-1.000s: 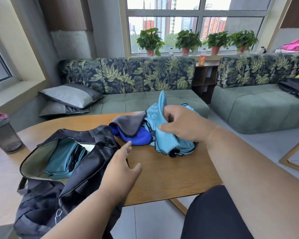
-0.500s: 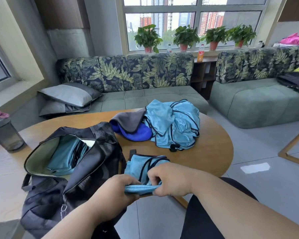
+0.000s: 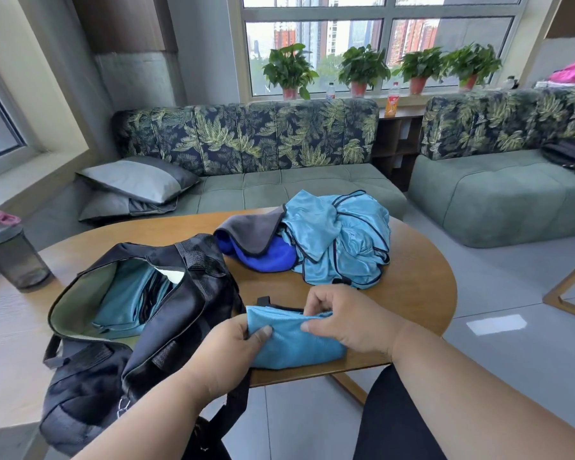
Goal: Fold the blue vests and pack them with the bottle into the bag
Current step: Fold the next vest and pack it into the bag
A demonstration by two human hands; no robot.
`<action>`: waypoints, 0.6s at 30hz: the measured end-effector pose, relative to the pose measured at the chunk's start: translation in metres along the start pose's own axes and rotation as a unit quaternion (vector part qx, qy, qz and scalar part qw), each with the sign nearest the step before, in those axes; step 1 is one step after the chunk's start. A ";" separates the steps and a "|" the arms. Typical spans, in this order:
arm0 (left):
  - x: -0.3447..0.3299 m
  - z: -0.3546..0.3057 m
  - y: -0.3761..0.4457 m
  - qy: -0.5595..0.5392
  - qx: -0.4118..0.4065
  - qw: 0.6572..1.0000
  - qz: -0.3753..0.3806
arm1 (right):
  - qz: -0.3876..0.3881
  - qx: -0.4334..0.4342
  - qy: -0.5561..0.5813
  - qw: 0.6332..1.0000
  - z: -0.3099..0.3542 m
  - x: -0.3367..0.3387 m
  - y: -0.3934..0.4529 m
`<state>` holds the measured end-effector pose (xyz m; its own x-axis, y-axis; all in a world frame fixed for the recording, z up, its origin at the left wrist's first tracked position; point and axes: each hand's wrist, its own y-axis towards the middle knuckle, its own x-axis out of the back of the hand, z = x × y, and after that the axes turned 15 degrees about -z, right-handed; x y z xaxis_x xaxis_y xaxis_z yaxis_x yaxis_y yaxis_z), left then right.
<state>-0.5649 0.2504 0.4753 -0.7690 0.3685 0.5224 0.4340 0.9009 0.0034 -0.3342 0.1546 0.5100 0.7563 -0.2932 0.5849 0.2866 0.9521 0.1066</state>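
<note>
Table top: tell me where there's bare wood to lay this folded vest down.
Bare wood shows right of the vest in both hands, out to the table rim, and in a strip between your right hand and the pile of vests. The left side is crowded by the open bag.

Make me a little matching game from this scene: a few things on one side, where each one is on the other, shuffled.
Things:
1. folded blue vest
2. bottle
3. black bag
4. pile of blue vests

Places:
A. far left of the table
B. far side of the table
C. between both hands
D. open, left of the hands

Pairs: 1-C, 2-A, 3-D, 4-B
</note>
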 end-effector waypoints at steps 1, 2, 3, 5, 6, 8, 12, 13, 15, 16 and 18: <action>-0.003 0.000 0.008 0.026 0.004 0.999 -0.029 | -0.029 -0.006 -0.001 1.000 -0.003 -0.001 0.007; -0.006 0.001 0.015 0.059 0.013 0.996 -0.060 | -0.055 -0.014 -0.006 0.998 -0.008 -0.003 0.015; -0.010 0.003 0.022 0.095 0.026 0.992 -0.084 | -0.078 -0.021 -0.021 0.997 -0.015 -0.006 0.022; -0.015 0.005 0.031 0.156 0.049 0.982 -0.098 | -0.105 -0.028 -0.063 0.992 -0.031 -0.014 0.032; -0.018 0.006 0.032 0.175 0.056 0.978 -0.097 | -0.107 -0.036 -0.079 0.990 -0.040 -0.018 0.034; -0.022 0.006 0.031 0.199 0.055 0.974 -0.098 | -0.100 -0.059 -0.090 0.989 -0.054 -0.024 0.033; -0.025 0.013 0.022 0.187 0.055 0.973 -0.124 | -0.068 -0.080 -0.077 0.991 -0.066 -0.034 0.030; -0.024 0.015 0.020 0.166 0.067 0.975 -0.127 | -0.064 -0.076 -0.073 0.992 -0.065 -0.036 0.029; -0.022 0.016 0.017 0.141 0.081 0.979 -0.125 | -0.068 -0.060 -0.075 0.993 -0.064 -0.039 0.029; -0.021 0.016 0.016 0.136 0.083 0.979 -0.125 | -0.079 -0.049 -0.081 0.992 -0.063 -0.038 0.029; -0.017 0.013 0.013 0.124 0.079 0.981 -0.130 | -0.100 -0.027 -0.082 0.991 -0.060 -0.037 0.029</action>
<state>-0.5521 0.2590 0.4548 -0.6978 0.0727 0.7126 0.1460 0.9884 0.0421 -0.3182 0.1874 0.4430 0.5777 -0.4526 0.6792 0.4544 0.8696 0.1930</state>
